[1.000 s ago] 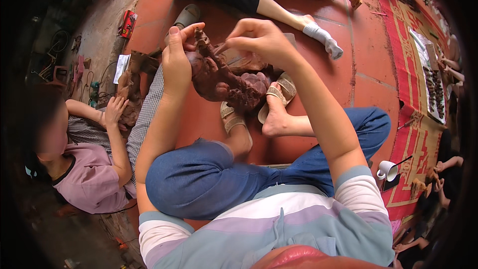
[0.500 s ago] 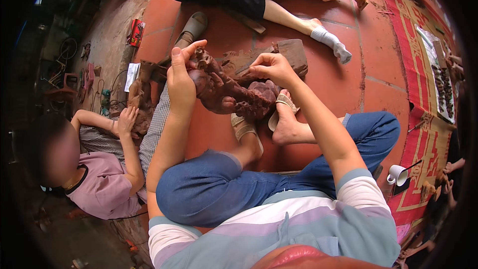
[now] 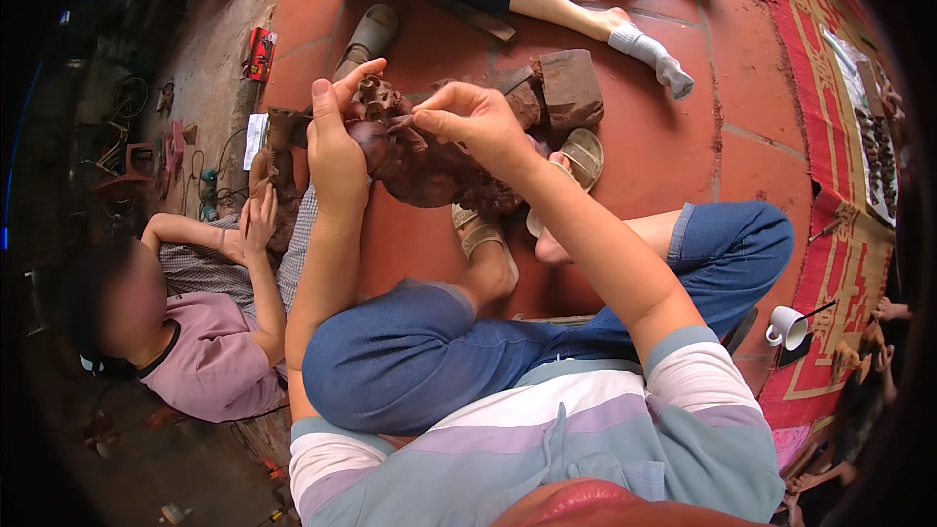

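A dark reddish-brown carved wooden figure [image 3: 422, 164] rests upright between my feet on the red tiled floor. My left hand [image 3: 337, 141] wraps around its upper left side and steadies it. My right hand [image 3: 468, 119] is pinched at the figure's top, fingers closed on what looks like a small piece of abrasive paper or a tool; it is too small to tell which. My sandalled feet [image 3: 488, 234] sit just below the figure.
A person in a pink shirt [image 3: 210, 371] sits at my left, hands on another carved piece [image 3: 278, 171]. A wooden block [image 3: 571, 88] lies behind the figure. Another person's leg in a white sock [image 3: 654, 59] stretches across the top. A white cup [image 3: 786, 327] stands at right beside a red mat [image 3: 849, 234].
My right hand moved from the figure's right side up to its top, close to my left hand. The left hand kept its hold on the figure.
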